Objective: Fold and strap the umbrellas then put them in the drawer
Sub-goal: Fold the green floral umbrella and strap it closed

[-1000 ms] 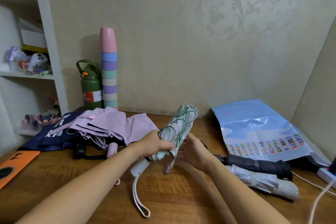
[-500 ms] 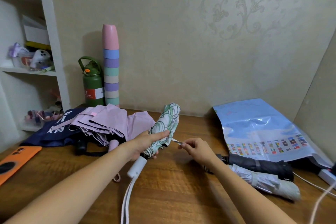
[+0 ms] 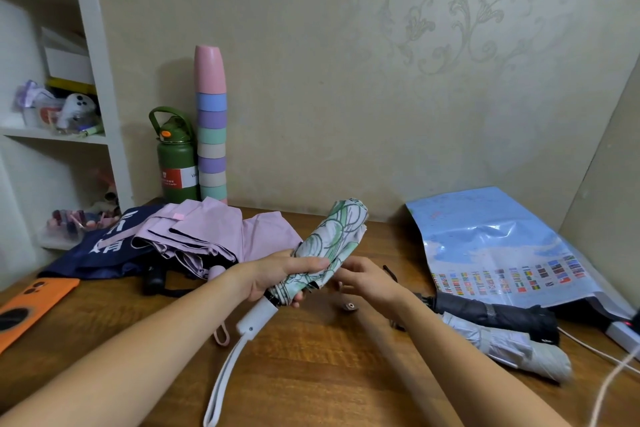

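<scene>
Since a moment ago my right hand point(image 3: 363, 279) came back in against the floral umbrella point(image 3: 327, 253), fingers curled, probably pinching the strap, hard to tell. Left hand point(image 3: 277, 276) grips it above the table point(image 3: 311, 374). If my grip slackens, the folds could spring loose.

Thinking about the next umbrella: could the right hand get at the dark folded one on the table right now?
Probably yes: the dark folded umbrella lies uncovered beside the right forearm, though the right hand is busy at the floral umbrella.

Green floral umbrella point(image 3: 332, 246) folded, tilted; black point(image 3: 491, 314) and grey umbrellas point(image 3: 509, 347) strapped
</scene>
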A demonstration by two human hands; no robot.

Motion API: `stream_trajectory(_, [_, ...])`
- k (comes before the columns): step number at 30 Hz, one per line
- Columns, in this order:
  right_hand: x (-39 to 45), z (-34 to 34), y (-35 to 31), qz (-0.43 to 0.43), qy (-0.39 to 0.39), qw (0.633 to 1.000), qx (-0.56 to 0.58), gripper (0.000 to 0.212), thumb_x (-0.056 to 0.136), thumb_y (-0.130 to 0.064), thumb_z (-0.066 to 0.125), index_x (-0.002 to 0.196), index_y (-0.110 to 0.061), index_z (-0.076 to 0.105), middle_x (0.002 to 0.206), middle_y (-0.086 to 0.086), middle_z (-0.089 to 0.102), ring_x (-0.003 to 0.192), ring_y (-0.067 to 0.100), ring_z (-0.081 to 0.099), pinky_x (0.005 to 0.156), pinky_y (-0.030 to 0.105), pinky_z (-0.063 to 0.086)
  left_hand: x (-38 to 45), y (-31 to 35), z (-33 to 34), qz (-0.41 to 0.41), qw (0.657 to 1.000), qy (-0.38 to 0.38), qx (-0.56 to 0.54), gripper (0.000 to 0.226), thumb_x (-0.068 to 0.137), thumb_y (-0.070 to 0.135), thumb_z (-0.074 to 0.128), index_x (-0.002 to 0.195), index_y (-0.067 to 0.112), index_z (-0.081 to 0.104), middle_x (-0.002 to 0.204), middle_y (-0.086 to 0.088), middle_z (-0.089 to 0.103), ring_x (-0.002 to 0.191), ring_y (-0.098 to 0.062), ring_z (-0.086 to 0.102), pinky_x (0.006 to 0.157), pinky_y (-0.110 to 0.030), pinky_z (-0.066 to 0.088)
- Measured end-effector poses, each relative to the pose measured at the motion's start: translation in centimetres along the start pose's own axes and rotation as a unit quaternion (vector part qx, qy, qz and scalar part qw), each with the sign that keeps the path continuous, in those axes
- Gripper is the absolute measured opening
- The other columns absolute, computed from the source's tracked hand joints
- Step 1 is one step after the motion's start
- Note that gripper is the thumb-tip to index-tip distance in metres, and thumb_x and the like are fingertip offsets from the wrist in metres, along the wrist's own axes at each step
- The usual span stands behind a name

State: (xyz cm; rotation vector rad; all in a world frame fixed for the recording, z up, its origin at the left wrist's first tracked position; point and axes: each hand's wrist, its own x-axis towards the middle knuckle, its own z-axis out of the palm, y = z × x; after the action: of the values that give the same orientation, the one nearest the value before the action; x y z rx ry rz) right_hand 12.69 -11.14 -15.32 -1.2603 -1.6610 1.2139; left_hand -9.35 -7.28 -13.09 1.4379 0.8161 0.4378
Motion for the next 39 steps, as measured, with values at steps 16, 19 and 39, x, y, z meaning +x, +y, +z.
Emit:
stream_trajectory(16, [0.1,1.5,-0.9,0.027,0.101,0.995,-0.007,0.037,0.102,-0.031,0.06,0.077,-0.007,0.073,0.064,0.004,0.062,0.057,0.013,0.053,0.059,0.025,0.046,1.7,-1.6,1.4,-0.06,0.738,0.337,0.581,0.082,0.071,0.069,0.08,0.131,0.024,0.047,0.122,-0.002,0.066,0.106,-0.023,0.065,0.071,-0.031,0.048])
stream_trajectory(19, [0.6,2.5,-1.0,0.035,0.153,0.987,0.03,0.037,0.099,-0.03,0.064,0.071,-0.007,0.072,0.062,0.007,0.061,0.051,0.014,0.049,0.058,0.029,0.045,2.2,-2.0,2.7,-0.051,0.677,0.353,0.644,0.061,0.088,0.052,0.075,0.131,0.019,0.046,0.126,-0.007,0.067,0.106,-0.023,0.068,0.073,-0.03,0.052])
stream_trajectory(39, [1.2,4.0,2.0,-0.037,0.178,0.972,0.147,0.045,0.1,-0.036,0.063,0.066,-0.006,0.068,0.071,0.015,0.062,0.069,0.024,0.06,0.076,0.033,0.054,3.6,-4.6,2.6,-0.042,0.697,0.345,0.627,0.062,0.088,0.049,0.074,0.134,0.017,0.047,0.128,-0.007,0.066,0.112,-0.024,0.067,0.083,-0.032,0.055])
